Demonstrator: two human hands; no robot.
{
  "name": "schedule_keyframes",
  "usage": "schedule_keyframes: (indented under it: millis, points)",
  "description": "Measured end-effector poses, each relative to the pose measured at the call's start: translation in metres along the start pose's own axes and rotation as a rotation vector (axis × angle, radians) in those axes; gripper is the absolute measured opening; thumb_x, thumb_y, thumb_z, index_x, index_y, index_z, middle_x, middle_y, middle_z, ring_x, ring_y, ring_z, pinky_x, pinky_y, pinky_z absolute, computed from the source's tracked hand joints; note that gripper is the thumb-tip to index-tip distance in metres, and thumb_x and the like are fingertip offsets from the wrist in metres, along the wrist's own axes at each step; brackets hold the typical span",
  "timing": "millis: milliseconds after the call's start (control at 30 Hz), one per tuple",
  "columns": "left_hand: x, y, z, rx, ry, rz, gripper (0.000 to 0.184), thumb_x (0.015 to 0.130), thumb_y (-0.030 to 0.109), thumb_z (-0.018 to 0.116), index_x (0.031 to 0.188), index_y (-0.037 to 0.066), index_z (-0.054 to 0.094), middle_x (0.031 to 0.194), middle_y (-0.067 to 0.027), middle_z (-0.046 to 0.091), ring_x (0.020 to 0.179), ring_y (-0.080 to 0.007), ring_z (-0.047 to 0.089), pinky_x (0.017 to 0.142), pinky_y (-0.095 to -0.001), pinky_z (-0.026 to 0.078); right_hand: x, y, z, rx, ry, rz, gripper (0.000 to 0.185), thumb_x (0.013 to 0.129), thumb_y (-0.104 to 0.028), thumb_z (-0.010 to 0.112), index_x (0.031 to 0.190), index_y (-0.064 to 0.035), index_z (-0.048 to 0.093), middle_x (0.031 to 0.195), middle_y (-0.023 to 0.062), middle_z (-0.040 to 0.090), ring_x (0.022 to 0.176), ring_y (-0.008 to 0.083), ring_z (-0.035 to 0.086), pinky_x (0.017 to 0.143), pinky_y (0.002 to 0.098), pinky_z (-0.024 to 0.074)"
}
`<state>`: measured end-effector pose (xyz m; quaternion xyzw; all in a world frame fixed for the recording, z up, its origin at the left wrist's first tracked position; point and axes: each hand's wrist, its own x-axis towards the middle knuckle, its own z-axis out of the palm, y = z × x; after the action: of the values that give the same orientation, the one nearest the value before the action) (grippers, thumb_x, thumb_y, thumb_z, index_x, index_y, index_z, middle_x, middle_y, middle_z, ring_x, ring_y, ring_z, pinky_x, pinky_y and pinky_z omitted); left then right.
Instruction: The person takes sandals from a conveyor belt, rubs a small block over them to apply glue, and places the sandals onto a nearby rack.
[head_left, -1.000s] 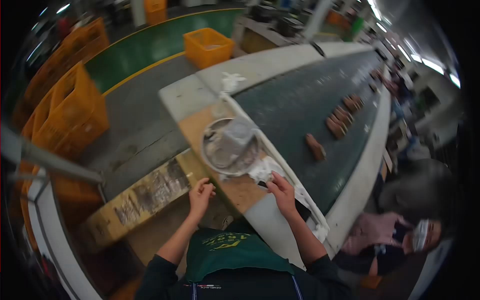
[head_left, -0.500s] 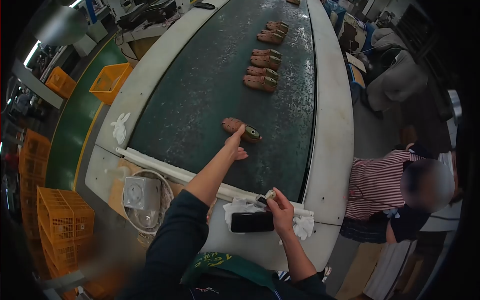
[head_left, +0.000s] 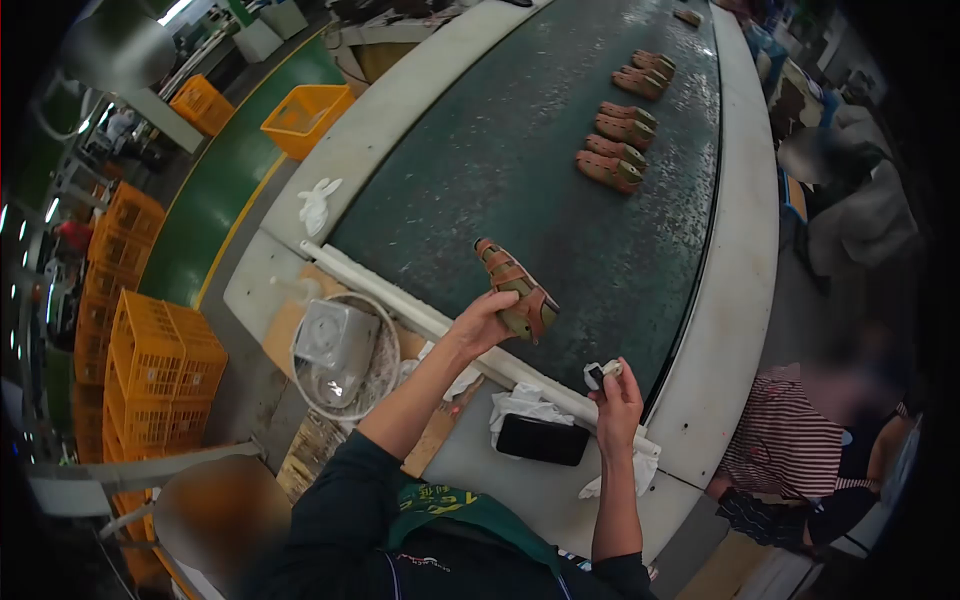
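Observation:
My left hand (head_left: 485, 322) is closed around a brown strappy sandal on a green last (head_left: 514, 278), raised above the near part of the dark green conveyor belt (head_left: 430, 200). The sandal is tilted, with one end pointing up and away. Over the belt's front edge, my right hand (head_left: 620, 402) pinches a small pale object with a dark end (head_left: 602, 374), too small to name. White cloth or paper (head_left: 525, 405) lies near that hand. On it rests a flat black rectangular object (head_left: 542, 440).
Several similar sandals (head_left: 612, 170) stand farther up the belt. A round basket (head_left: 298, 375) holding a metal box (head_left: 338, 335) is at the left front. Orange crates (head_left: 165, 345) are stacked on the left. A person in a striped top (head_left: 780, 420) is at the right.
My left hand has lifted the sandal from the belt and turned it. My right hand has risen off the black object, keeping its small item. The view has swung left.

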<state>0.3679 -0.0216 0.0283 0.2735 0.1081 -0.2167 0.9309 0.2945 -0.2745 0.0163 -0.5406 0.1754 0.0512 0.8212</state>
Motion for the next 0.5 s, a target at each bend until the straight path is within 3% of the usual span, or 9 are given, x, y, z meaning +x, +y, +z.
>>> schedule_keyframes:
  millis: [33,100,200,233,267,333,367,500]
  points:
    - [-0.030,0.006,-0.004,0.103,-0.027,0.071,0.052,0.078,0.024,0.066,0.122,0.007,0.043,0.117,-0.0081,0.053,0.111,-0.0226,0.051,0.095,-0.0410,0.041,-0.003,0.000,0.010,0.025,-0.032,0.037,0.040,0.086,-0.005,0.056,0.125,-0.0017,0.047,0.095,0.0028,0.057,0.078,0.0094,0.056,0.064,0.0238,0.0494]
    - [-0.087,0.026,-0.005,0.452,0.001,0.126,0.051,0.076,0.021,0.070,0.118,0.006,0.046,0.111,-0.0070,0.057,0.105,-0.0216,0.055,0.091,-0.0375,0.045,-0.006,0.005,0.026,0.019,-0.128,0.101,0.040,0.086,-0.006,0.056,0.125,-0.0025,0.048,0.100,0.0028,0.056,0.082,0.0097,0.056,0.064,0.0245,0.0496]
    - [-0.166,0.038,0.017,1.107,0.300,0.440,0.053,0.066,0.009,0.078,0.111,0.004,0.051,0.106,-0.0044,0.058,0.101,-0.0151,0.055,0.088,-0.0323,0.044,-0.015,0.008,0.077,-0.105,-0.340,0.152,0.041,0.087,-0.008,0.056,0.126,-0.0025,0.047,0.105,0.0042,0.057,0.086,0.0109,0.056,0.066,0.0255,0.0490]
    - [-0.186,0.043,0.028,1.374,0.372,0.640,0.053,0.063,0.007,0.078,0.108,0.003,0.050,0.109,-0.0092,0.058,0.103,-0.0228,0.056,0.088,-0.0359,0.044,-0.019,0.007,0.100,-0.148,-0.429,0.132,0.042,0.086,-0.009,0.057,0.126,-0.0020,0.047,0.104,0.0039,0.057,0.085,0.0100,0.056,0.066,0.0252,0.0488]
    - [-0.202,0.047,0.023,1.368,0.366,0.641,0.053,0.063,0.007,0.078,0.108,0.003,0.050,0.109,-0.0092,0.058,0.103,-0.0228,0.056,0.088,-0.0359,0.044,-0.025,0.000,0.125,-0.178,-0.499,0.087,0.040,0.085,-0.009,0.059,0.124,-0.0026,0.049,0.100,0.0036,0.059,0.084,0.0089,0.056,0.068,0.0243,0.0487]
    - [-0.231,0.059,0.015,1.788,0.181,1.212,0.055,0.059,0.005,0.077,0.106,0.004,0.049,0.115,-0.0140,0.056,0.107,-0.0315,0.054,0.089,-0.0391,0.043,-0.040,-0.020,0.171,-0.217,-0.590,0.027,0.039,0.085,-0.008,0.060,0.123,-0.0032,0.052,0.097,0.0032,0.060,0.083,0.0079,0.055,0.069,0.0234,0.0485]
    - [-0.246,0.064,0.018,1.901,0.194,1.232,0.056,0.057,0.004,0.076,0.106,0.004,0.048,0.120,-0.0156,0.053,0.109,-0.0360,0.052,0.088,-0.0417,0.043,-0.046,-0.029,0.193,-0.250,-0.720,-0.089,0.039,0.084,-0.009,0.060,0.122,-0.0026,0.052,0.096,0.0029,0.060,0.083,0.0073,0.055,0.070,0.0226,0.0477]
    - [-0.283,0.075,0.016,1.966,0.240,1.356,0.057,0.058,0.004,0.076,0.107,0.004,0.048,0.121,-0.0143,0.053,0.110,-0.0344,0.052,0.087,-0.0410,0.043,-0.069,-0.047,0.252,-0.327,-0.994,-0.289,0.038,0.084,-0.009,0.061,0.121,-0.0010,0.053,0.096,0.0024,0.061,0.082,0.0061,0.053,0.072,0.0203,0.0453]
